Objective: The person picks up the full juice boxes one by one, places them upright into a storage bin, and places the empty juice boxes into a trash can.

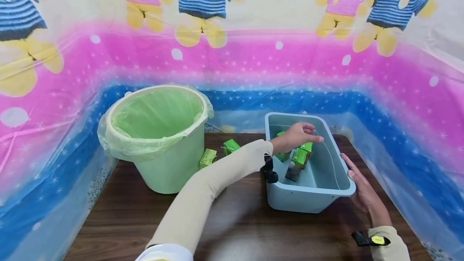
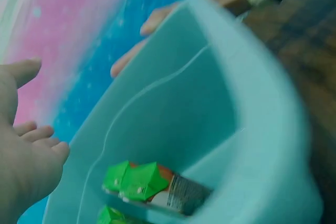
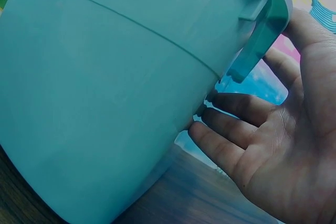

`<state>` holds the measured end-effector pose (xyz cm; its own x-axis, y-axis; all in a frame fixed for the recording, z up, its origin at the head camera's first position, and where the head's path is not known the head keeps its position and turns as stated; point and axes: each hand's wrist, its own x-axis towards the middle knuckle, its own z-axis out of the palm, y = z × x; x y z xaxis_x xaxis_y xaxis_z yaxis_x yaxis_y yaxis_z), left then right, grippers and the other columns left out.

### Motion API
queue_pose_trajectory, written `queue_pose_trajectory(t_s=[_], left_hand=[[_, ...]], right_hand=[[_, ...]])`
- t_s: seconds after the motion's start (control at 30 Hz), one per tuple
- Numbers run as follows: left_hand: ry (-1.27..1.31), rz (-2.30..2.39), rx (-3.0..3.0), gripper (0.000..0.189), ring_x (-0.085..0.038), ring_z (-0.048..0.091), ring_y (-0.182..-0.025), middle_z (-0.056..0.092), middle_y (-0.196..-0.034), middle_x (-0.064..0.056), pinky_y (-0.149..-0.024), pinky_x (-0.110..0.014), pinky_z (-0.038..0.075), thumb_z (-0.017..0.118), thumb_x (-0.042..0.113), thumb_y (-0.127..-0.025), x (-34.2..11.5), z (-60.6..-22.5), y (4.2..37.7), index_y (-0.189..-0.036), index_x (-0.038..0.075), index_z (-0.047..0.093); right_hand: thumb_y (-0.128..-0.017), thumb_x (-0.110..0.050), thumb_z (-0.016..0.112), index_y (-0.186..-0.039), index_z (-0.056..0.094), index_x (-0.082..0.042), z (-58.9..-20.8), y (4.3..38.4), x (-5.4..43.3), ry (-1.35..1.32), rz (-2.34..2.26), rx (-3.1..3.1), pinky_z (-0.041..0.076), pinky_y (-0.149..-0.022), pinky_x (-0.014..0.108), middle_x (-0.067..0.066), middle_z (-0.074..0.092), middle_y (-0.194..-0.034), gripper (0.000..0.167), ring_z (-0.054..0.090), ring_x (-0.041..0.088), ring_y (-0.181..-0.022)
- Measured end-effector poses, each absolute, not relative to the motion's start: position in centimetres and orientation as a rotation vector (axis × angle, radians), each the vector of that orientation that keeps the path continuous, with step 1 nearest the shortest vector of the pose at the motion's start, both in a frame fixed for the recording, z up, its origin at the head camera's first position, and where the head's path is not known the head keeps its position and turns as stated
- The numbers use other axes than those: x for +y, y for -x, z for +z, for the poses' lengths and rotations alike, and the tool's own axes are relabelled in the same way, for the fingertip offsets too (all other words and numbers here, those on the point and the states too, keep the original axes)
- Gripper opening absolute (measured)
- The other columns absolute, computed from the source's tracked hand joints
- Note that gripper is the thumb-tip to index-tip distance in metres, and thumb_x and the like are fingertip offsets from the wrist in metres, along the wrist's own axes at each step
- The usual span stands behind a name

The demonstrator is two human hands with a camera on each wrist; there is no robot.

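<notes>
My left hand [image 1: 295,136] is over a blue-grey plastic tub [image 1: 301,200], its fingers loosely curled and nothing between them. Below it in the tub lie several small drink cartons with green tops, one [image 2: 137,181] showing a brown and printed side. At the tub's right rim, my right hand [image 1: 362,186] holds the edge. Its thumb is at the lip and its fingers [image 3: 231,148] reach to the outer wall below. My left hand and wrist hide part of the tub's near left side.
A pale green bucket [image 1: 174,168] lined with a clear plastic bag stands at the left. Beside it on the dark wood table [image 1: 250,228] are a yellow-green carton [image 1: 208,158] and a green carton [image 1: 230,146]. A printed plastic curtain [image 1: 246,67] surrounds the table.
</notes>
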<state>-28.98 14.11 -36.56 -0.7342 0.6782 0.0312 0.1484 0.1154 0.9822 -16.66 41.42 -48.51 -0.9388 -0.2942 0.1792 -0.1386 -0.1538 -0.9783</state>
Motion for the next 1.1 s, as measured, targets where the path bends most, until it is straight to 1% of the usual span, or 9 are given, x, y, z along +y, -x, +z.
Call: queue_pose_trajectory(t_s=[0.17,0.23,0.3,0.37,0.53,0.73,0.87,1.03,1.1], left_hand=[[-0.797,1.735,1.883,0.056,-0.011,0.057,-0.125,0.058,-0.142,-0.004,-0.098,-0.027,0.05,0.07,0.023,-0.098,11.6,-35.3,26.9,-0.148,0.007,0.05],[-0.781,1.761,1.832,0.052,-0.011,0.058,-0.124,0.06,-0.138,-0.003,-0.101,-0.028,0.049,0.067,0.023,-0.1,10.3,-34.4,25.8,-0.147,0.007,0.05],[-0.754,1.781,1.77,0.049,-0.013,0.058,-0.126,0.061,-0.135,-0.003,-0.104,-0.03,0.049,0.064,0.023,-0.102,8.9,-33.6,24.7,-0.146,0.006,0.051],[-0.744,1.789,1.702,0.048,-0.016,0.056,-0.129,0.06,-0.138,-0.005,-0.107,-0.033,0.047,0.062,0.021,-0.103,7.3,-32.7,23.6,-0.146,0.004,0.05],[-0.787,1.789,1.646,0.046,-0.021,0.053,-0.134,0.055,-0.146,-0.012,-0.108,-0.036,0.047,0.057,0.018,-0.105,2.4,-30.7,20.9,-0.147,0.0,0.047],[-0.755,1.816,1.772,0.047,-0.029,0.051,-0.136,0.054,-0.145,-0.019,-0.106,-0.036,0.047,0.056,0.013,-0.105,-5.1,-29.8,17.5,-0.147,-0.005,0.045],[-0.749,1.806,1.907,0.05,-0.033,0.051,-0.135,0.053,-0.145,-0.021,-0.105,-0.035,0.048,0.058,0.015,-0.104,-9.8,-28.9,16.6,-0.147,-0.005,0.044],[-0.737,1.747,2.2,0.054,-0.033,0.048,-0.137,0.05,-0.148,-0.018,-0.104,-0.033,0.048,0.055,0.023,-0.105,-15.9,-26.0,16.9,-0.151,0.0,0.04],[-0.7,1.733,2.327,0.055,-0.03,0.049,-0.138,0.049,-0.15,-0.014,-0.103,-0.029,0.047,0.053,0.029,-0.106,-18.1,-24.5,17.5,-0.153,0.003,0.039]], right_hand=[[-0.112,-0.026,0.023,-0.164,0.006,-0.031,-48.4,16.9,41.5,0.557,-2.246,1.946,0.056,-0.095,0.035,-0.017,0.038,-0.154,0.055,0.052,0.005,-0.131],[-0.112,-0.027,0.023,-0.164,0.007,-0.032,-48.3,17.0,41.5,0.55,-2.233,1.974,0.056,-0.095,0.035,-0.017,0.036,-0.155,0.055,0.052,0.005,-0.131],[-0.112,-0.029,0.023,-0.164,0.008,-0.033,-48.1,17.1,41.5,0.53,-2.218,2.021,0.055,-0.095,0.035,-0.018,0.035,-0.155,0.055,0.051,0.005,-0.132],[-0.112,-0.03,0.023,-0.164,0.008,-0.032,-48.1,17.1,41.6,0.526,-2.214,2.041,0.055,-0.095,0.034,-0.018,0.033,-0.155,0.055,0.05,0.003,-0.132],[-0.112,-0.028,0.022,-0.164,0.008,-0.032,-48.2,16.9,41.7,0.554,-2.2,2.041,0.054,-0.097,0.033,-0.02,0.033,-0.156,0.055,0.048,0.001,-0.133],[-0.111,-0.024,0.019,-0.164,0.008,-0.032,-48.4,16.4,42.2,0.574,-2.203,2.019,0.056,-0.093,0.035,-0.021,0.035,-0.155,0.055,0.05,0.003,-0.132],[-0.111,-0.024,0.02,-0.164,0.009,-0.031,-48.3,16.6,42.2,0.569,-2.221,2.027,0.057,-0.092,0.035,-0.02,0.035,-0.155,0.055,0.051,0.004,-0.132],[-0.112,-0.026,0.022,-0.165,0.006,-0.029,-48.6,16.8,41.7,0.584,-2.194,2.061,0.054,-0.096,0.03,-0.019,0.032,-0.157,0.055,0.047,0.001,-0.134],[-0.112,-0.026,0.022,-0.165,0.005,-0.026,-48.7,16.8,41.6,0.582,-2.192,2.081,0.053,-0.096,0.028,-0.018,0.031,-0.157,0.056,0.046,-0.001,-0.133]])
